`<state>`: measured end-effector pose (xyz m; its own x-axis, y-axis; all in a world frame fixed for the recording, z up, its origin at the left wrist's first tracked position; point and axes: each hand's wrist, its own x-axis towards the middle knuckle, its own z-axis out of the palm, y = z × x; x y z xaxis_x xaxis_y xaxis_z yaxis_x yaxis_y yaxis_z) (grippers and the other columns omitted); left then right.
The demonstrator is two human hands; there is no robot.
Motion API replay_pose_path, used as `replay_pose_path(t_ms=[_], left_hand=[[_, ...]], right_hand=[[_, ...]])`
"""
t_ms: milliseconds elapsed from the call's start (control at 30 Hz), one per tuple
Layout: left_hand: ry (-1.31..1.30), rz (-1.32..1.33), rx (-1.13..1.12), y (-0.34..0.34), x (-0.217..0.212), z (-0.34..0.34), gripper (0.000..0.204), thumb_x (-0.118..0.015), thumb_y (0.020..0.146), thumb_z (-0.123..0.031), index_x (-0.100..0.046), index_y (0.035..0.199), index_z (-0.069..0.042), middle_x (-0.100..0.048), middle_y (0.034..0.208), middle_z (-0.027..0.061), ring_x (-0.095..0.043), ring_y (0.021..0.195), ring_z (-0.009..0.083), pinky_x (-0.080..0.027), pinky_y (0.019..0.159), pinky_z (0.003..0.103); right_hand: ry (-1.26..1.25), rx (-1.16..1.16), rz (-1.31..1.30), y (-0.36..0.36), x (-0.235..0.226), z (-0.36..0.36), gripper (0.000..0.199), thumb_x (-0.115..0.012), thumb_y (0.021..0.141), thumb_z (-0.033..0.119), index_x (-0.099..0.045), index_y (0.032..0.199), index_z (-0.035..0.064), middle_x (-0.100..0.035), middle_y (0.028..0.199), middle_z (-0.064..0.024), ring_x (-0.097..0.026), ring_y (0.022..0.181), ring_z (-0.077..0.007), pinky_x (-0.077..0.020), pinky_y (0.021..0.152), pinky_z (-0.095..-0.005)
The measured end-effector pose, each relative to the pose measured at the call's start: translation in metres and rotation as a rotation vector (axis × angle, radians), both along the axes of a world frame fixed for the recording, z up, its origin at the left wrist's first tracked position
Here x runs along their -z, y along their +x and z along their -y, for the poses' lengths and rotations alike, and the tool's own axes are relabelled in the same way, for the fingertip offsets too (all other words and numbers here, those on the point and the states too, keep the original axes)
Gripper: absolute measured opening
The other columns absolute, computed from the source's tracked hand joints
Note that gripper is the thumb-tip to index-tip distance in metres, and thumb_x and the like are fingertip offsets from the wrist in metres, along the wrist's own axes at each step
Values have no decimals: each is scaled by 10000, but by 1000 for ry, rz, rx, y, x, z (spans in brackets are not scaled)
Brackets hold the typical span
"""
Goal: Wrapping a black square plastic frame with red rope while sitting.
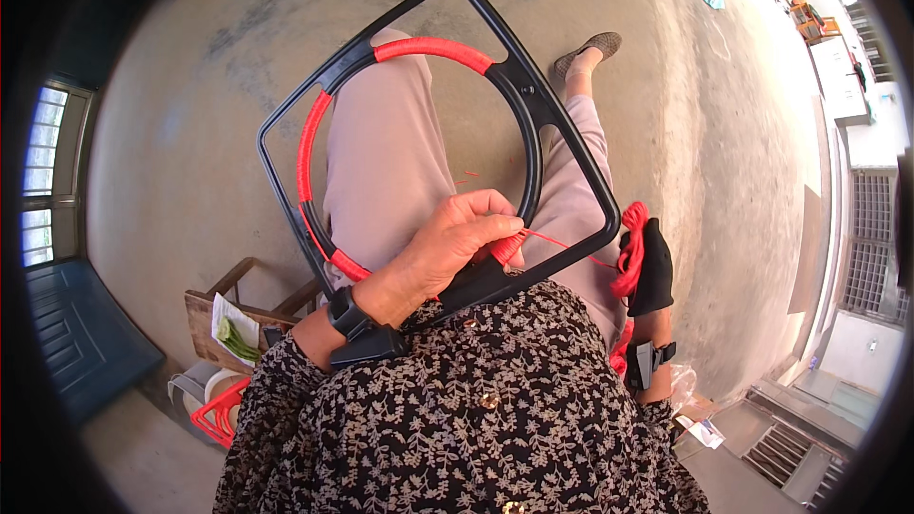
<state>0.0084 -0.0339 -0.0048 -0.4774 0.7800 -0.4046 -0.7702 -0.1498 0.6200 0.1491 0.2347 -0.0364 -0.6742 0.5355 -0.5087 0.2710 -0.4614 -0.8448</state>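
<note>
Across my lap lies a black square-cornered frame (583,148) with a round ring inside it. Red cord is wound tightly around parts of the ring, such as the red wrapping (436,49) on its far side. My left hand (455,240) is bare and closed, pinching the ring's near right part where fresh red turns (507,247) show. A thin strand runs from these fingertips to the right, across the frame's edge. My right hand (653,271), in a black glove, is closed on a bundle of red cord (630,249) beside the frame's near right corner.
A wooden stool (214,324) at the left carries paper and a green item, with a red plastic basket (221,411) beside it. Small red scraps (468,177) lie on the concrete floor (238,86). More red cord hangs below my right wrist.
</note>
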Motion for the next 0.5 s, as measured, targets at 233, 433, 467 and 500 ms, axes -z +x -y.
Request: replay_pose_path(t_ms=[233, 433, 467, 500], left_hand=[[4, -75, -12, 3, 0, -2, 102, -580, 886, -103, -541, 830, -27, -604, 684, 58, -600, 619, 116, -490, 591, 232], [-13, -107, -48, 6, -5, -2, 124, -581, 899, -115, -548, 826, -20, -587, 683, 45, -582, 630, 97, -476, 592, 233], [-22, -126, -63, 5, -2, -3, 142, -571, 910, -137, -560, 838, -15, -593, 694, 44, -582, 633, 95, -475, 595, 232], [-31, -144, -79, 5, -1, -3, 165, -560, 921, -158, -573, 850, -9, -599, 704, 43, -583, 637, 93, -474, 599, 231]], right_hand=[[-178, -492, -238, -59, -31, 62, 430, -603, 871, 230, -508, 1216, -8, -599, 1059, -67, -589, 903, -152, -485, 795, -294], [54, -728, -292, -105, -28, 73, 492, -665, 814, 248, -500, 1201, -8, -596, 1043, -76, -589, 877, -154, -490, 769, -287], [41, -752, -317, -102, -24, 75, 477, -661, 820, 222, -497, 1204, -9, -598, 1037, -78, -589, 875, -152, -491, 764, -281], [27, -775, -342, -98, -19, 76, 463, -657, 826, 195, -495, 1208, -9, -601, 1030, -80, -589, 873, -150, -492, 759, -275]])
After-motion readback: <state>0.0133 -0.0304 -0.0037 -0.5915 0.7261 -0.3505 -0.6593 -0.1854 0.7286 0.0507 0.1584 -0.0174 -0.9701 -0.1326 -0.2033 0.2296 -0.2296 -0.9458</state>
